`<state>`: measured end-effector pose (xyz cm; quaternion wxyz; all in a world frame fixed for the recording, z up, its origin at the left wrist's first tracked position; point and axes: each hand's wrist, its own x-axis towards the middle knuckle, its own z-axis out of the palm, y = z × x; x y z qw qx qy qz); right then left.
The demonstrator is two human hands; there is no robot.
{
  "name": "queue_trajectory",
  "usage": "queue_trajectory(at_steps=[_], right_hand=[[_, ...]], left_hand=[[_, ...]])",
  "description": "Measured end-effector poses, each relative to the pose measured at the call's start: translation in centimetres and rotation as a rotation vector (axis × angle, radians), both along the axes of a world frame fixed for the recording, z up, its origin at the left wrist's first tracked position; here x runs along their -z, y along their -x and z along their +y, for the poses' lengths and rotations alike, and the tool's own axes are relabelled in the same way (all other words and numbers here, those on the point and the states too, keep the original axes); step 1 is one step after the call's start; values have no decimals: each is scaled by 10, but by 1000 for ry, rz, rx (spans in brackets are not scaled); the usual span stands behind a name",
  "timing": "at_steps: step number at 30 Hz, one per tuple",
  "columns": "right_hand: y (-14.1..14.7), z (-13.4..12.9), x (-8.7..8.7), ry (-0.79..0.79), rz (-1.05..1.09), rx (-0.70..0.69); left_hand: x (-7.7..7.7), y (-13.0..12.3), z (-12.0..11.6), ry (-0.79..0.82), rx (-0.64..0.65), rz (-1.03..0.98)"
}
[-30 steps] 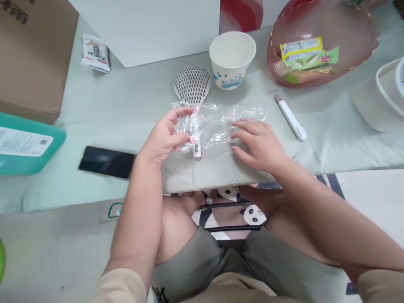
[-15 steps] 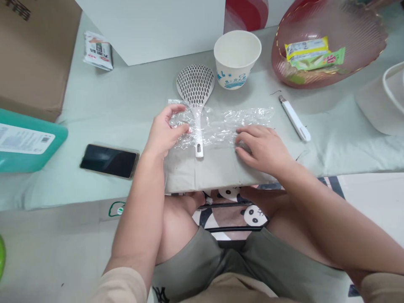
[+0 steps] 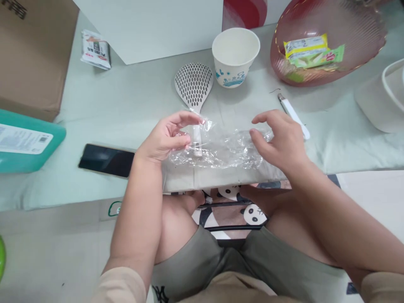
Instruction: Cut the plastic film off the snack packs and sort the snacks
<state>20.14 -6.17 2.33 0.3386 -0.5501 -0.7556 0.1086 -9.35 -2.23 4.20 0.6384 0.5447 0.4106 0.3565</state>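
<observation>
A crinkled clear plastic wrapper [image 3: 224, 147] lies across the handle of a pale skimmer [image 3: 194, 84] with a perforated oval head. My left hand [image 3: 172, 134] is at the wrapper's left end, thumb and fingers apart around the handle area, touching the film. At the right end is my right hand [image 3: 279, 141], its fingers curved and spread, beside the film with nothing seen in its grasp. A white paper cup [image 3: 236, 54] with blue print stands right of the skimmer head. A white utility knife [image 3: 294, 115] lies partly behind my right hand.
A black phone [image 3: 106, 160] lies at left, near a teal container [image 3: 28, 141] and a cardboard box [image 3: 34, 54]. A small packet [image 3: 95, 49] is at back left. A pink bowl [image 3: 328, 78] with wrapped snacks and a white container [image 3: 378, 99] stand at right.
The wrapper has shifted toward me and now covers the lower handle. My right hand has moved right and opened wider. My left hand has moved slightly, its index finger reaching further right.
</observation>
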Motion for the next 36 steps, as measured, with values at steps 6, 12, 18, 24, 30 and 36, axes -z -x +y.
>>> queue_trajectory(at_steps=[6,12,18,24,30,36], right_hand=[[10,-9,-10,242,261,-373],[23,-16,-21,478,333,-647],[11,-10,-18,680,338,-543],[1,-2,-11,914,428,-452],[-7,4,-9,932,519,-434],[-1,11,-2,764,1116,163]], left_hand=[[-3,-5,-6,32,310,-117],[-13,-17,-14,137,431,-81],[-19,-10,-7,120,-27,3],[-8,3,6,52,-182,-46],[-6,12,8,46,-272,-27],[1,13,12,67,-407,21]])
